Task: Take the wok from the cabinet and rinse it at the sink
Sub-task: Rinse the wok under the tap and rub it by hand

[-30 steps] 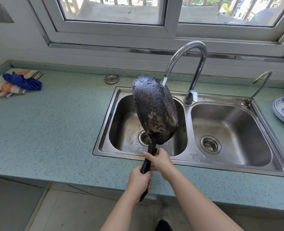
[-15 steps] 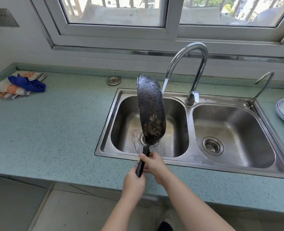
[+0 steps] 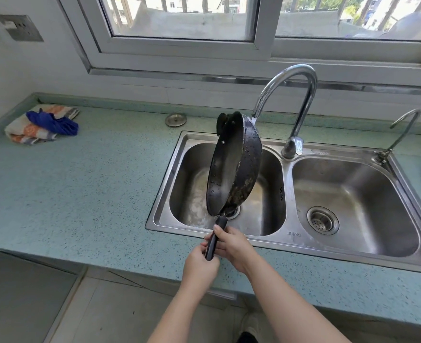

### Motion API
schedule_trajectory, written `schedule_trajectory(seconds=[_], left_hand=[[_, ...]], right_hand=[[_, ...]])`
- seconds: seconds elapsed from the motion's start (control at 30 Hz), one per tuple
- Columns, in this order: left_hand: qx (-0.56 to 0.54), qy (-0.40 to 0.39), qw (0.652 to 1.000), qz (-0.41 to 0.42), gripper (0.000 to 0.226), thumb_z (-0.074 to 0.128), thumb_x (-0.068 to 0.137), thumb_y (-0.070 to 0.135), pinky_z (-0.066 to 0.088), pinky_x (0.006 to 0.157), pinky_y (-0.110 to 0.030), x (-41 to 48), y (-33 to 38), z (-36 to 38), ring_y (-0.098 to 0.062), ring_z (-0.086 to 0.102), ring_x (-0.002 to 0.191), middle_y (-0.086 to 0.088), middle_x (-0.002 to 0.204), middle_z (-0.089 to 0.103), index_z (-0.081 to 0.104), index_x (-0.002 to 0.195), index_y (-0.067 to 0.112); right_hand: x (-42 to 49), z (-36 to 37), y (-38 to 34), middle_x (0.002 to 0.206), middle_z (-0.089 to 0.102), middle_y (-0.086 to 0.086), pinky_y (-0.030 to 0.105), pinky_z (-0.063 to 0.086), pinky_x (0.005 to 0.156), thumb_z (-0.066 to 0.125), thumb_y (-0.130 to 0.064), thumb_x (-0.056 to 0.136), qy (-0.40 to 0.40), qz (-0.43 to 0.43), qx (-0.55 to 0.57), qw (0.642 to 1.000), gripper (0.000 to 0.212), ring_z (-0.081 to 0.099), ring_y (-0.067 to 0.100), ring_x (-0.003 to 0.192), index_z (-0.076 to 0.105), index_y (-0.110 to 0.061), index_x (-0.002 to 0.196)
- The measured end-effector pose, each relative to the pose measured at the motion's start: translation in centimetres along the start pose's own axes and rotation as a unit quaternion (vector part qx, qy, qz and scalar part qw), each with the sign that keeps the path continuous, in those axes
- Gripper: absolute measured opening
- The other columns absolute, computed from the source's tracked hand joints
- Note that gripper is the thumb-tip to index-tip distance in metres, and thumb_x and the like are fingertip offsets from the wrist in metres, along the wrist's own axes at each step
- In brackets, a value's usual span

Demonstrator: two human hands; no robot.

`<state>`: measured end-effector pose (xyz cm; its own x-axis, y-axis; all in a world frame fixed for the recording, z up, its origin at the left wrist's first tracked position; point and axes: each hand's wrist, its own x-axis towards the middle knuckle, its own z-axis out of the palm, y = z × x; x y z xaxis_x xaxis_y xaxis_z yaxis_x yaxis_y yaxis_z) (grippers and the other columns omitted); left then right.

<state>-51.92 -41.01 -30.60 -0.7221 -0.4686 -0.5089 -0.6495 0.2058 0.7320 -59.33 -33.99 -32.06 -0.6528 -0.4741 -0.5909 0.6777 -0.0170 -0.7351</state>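
Change: a second ago the wok [image 3: 231, 167] showed me its blackened underside. I have since rolled it about its handle [image 3: 213, 243], so it now stands on edge with the inside turned toward the left side of the sink [image 3: 286, 241].
Meaning: the outer shell is beaded with drops, so I judge that side rinsed. The turn opens the inside to view, and I take it the rinse is about midway, with the inside next for the stream.
Where: the wok hangs over the sink's left basin, clear of the basin floor. Its lower rim is above the drain, and its top rim is just under the spout of the faucet [image 3: 301, 95] at the back of the sink.
Water: a short strip of stream shows between spout and rim, on the outer side.
Left grip [image 3: 199, 268]: curled round the tail of the handle, just in front of the sink's front rim.
Right grip [image 3: 234, 246]: curled round the handle higher up, nearer the sink, thumb lying along it toward the wok.
Outside look: scorched black with brown crusty patches low down.
Inside look: smoother, with a dull grey sheen, a few drops and rivet heads near the rim.
Top: a small black helper handle [image 3: 226, 122] sits at the rim farthest from the sink's front.
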Motion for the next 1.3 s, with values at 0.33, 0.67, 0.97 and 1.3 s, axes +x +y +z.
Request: schedule_trajectory(seconds=[0.33, 0.67, 0.97, 1.3], left_hand=[[0.063, -0.01, 0.996, 0.055, 0.043, 0.055, 0.083, 0.011, 0.038, 0.068, -0.026, -0.7, 1.4, 1.1, -0.02, 0.052, 0.081, 0.0, 0.091, 0.055, 0.042, 0.123, 0.015], [-0.019, -0.027, 0.999, 0.027, 0.034, 0.063, 0.078, 0.011, 0.042, 0.05, -0.023, -0.5, 0.9, 1.9, -0.011, 0.059, 0.058, 0.004, 0.08, 0.057, 0.043, 0.104, 0.019], [-0.273, -0.194, 0.936, -0.106, 0.011, 0.057, 0.086, 0.007, 0.039, 0.036, -0.02, -0.5, -1.2, 1.4, -0.014, 0.047, 0.037, -0.004, 0.05, 0.054, 0.054, 0.094, 0.013], [-0.227, -0.145, 0.962, -0.051, 0.011, 0.051, 0.084, 0.004, 0.033, 0.039, -0.02, -0.7, -1.1, 1.4, -0.012, 0.041, 0.036, 0.0, 0.048, 0.049, 0.052, 0.085, 0.015]], right_hand=[[-0.7, -0.7, -0.3, 0.081, 0.068, 0.009, 0.023, 0.055, 0.055, 0.035, -0.017, 0.101, 0.035, 0.016, 0.018, 0.999, 0.023, 0.069, 0.012, 0.06, 0.051, 0.0, 0.096], [-0.6, -0.9, -0.2, 0.059, 0.068, 0.011, 0.023, 0.055, 0.05, 0.033, -0.014, 0.1, 0.049, 0.042, 0.041, 0.997, 0.039, 0.066, 0.016, 0.05, 0.06, 0.003, 0.079], [-0.1, -2.0, -0.4, 0.066, 0.048, 0.01, 0.016, 0.04, 0.045, 0.051, -0.004, 0.09, 0.079, 0.044, -0.203, 0.975, 0.014, 0.043, 0.011, 0.051, 0.052, -0.008, 0.076], [1.1, -0.4, -1.1, 0.059, 0.041, 0.001, 0.024, 0.035, 0.052, 0.071, -0.018, 0.077, 0.14, 0.046, -0.273, 0.951, 0.034, 0.042, 0.013, 0.054, 0.04, -0.014, 0.064]])
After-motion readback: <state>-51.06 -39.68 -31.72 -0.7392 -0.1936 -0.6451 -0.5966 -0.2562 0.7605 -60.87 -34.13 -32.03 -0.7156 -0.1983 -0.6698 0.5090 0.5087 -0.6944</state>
